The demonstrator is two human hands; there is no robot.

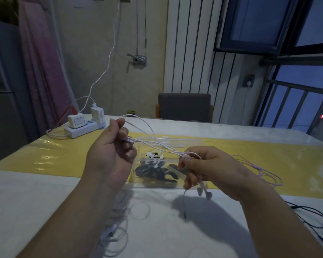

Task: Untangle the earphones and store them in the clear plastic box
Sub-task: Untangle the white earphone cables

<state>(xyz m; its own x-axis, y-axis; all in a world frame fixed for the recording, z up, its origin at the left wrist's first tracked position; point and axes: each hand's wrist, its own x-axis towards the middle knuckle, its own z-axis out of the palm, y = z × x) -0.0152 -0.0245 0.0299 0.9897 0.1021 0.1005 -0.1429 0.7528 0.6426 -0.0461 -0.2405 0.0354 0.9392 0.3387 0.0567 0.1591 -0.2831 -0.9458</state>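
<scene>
1. Head view: the left hand (110,151) is raised above the desk (45,192), its fingers curled round one end of the pale pink earphones (208,194).
2. The right hand (211,168) pinches the gathered strands between thumb and fingertips. The buds hang just below it, and loose loops trail off toward the desk's right edge.
3. Several strands stretch between the two hands, passing over the clear plastic box (168,144).
4. The desk has a white cover with a yellow strip (54,157) across its middle. A power strip (82,128) sits at the far left corner, and a chair (185,107) stands beyond the far edge.
5. The box stands on the yellow strip between the hands, with dark and white pieces inside.
6. White cables (119,226) lie near the near edge, and a black cable (313,216) near the right edge.
</scene>
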